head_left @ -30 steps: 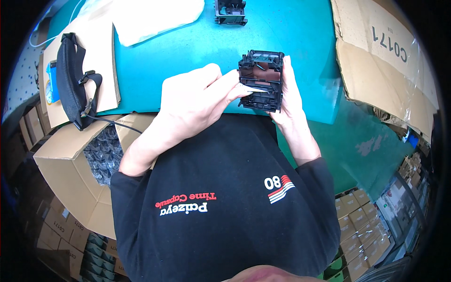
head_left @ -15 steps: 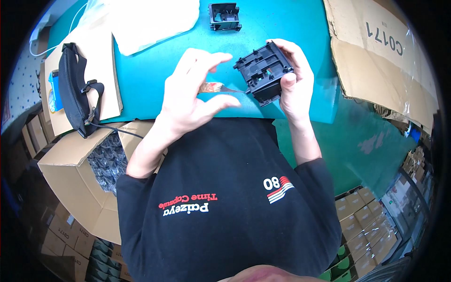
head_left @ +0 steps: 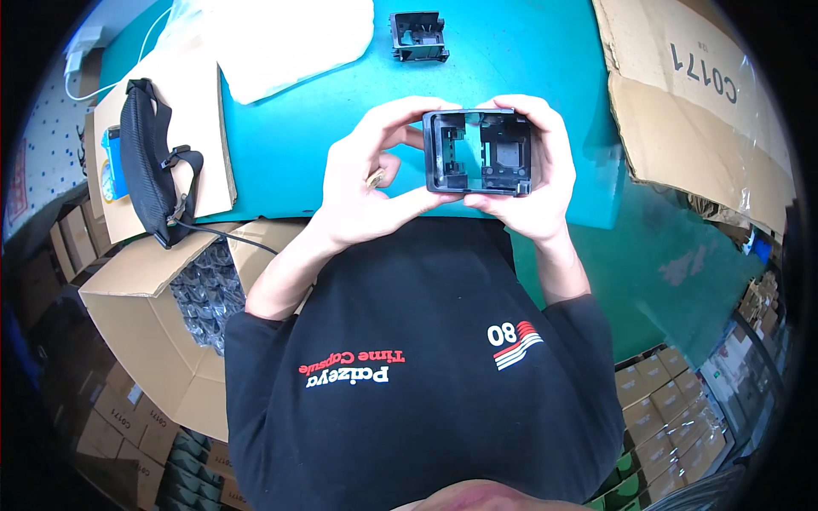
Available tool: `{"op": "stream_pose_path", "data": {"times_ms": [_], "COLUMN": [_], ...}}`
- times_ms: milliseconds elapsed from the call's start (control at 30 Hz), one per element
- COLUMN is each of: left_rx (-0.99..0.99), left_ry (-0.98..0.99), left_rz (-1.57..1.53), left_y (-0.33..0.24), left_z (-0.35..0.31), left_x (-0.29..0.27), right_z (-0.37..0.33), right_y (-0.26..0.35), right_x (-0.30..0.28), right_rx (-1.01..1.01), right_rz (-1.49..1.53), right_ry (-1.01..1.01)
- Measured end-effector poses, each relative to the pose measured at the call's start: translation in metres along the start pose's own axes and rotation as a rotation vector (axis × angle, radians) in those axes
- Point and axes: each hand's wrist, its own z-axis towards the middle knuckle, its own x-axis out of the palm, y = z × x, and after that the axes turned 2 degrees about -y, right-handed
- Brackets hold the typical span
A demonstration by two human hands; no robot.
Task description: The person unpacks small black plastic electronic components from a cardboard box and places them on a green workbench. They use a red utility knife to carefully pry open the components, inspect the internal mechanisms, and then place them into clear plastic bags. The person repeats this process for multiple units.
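Note:
A black plastic housing (head_left: 508, 155) is held up above the table's near edge, its open, hollow side showing inner ribs and slots. My left hand (head_left: 362, 175) grips its left side between thumb and forefinger. The butt of a taped handle (head_left: 376, 178) pokes out from that hand's curled fingers; the thin blade is hidden now. On the right side of the housing, my right hand (head_left: 550, 166) is closed around it, fingers behind and thumb at the lower edge. Farther back on the table lies a similar black housing (head_left: 419, 37).
The teal table (head_left: 315, 136) carries a white plastic bag (head_left: 290, 43) and a black waist bag (head_left: 153, 162) on cardboard. An open carton (head_left: 128, 294) with bagged black parts stands at the lower left. A large cardboard box (head_left: 682, 102) is at the right.
The housing has turned so its hollow side faces up, and it has moved slightly left. My left hand has closed onto it, and the tool's blade has gone out of sight.

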Motion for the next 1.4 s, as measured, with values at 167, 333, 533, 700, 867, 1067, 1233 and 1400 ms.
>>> {"op": "stream_pose_path", "data": {"times_ms": [167,333,533,700,867,1067,1233,1400], "left_rx": [0.185,0.228,0.473,0.561,0.563,0.487,0.422,0.390], "left_ry": [-0.052,-0.133,-0.115,-0.013,-0.102,-0.104,-0.060,-0.020], "left_rz": [0.070,0.135,0.436,0.533,0.445,0.374,0.386,0.310], "left_y": [-0.001,-0.003,-0.016,-0.021,-0.013,-0.012,-0.005,-0.002], "left_z": [-0.002,-0.010,-0.016,-0.015,-0.021,-0.017,-0.018,-0.006], "left_x": [0.002,-0.002,-0.011,-0.012,-0.011,-0.017,-0.022,-0.017], "right_z": [0.000,-0.001,-0.004,-0.002,0.000,0.009,0.017,0.018], "right_y": [0.009,0.005,0.003,0.008,0.012,0.023,0.036,0.041], "right_x": [0.003,0.001,-0.006,-0.004,-0.007,-0.004,-0.001,-0.001], "right_rx": [-0.017,-0.106,-0.148,-0.151,-0.237,-0.268,-0.202,-0.168], "right_rz": [-0.037,-0.059,-0.103,-0.111,-0.236,-0.315,-0.381,-0.403], "right_ry": [-0.008,-0.043,0.014,0.010,0.050,0.048,0.051,0.114]}}
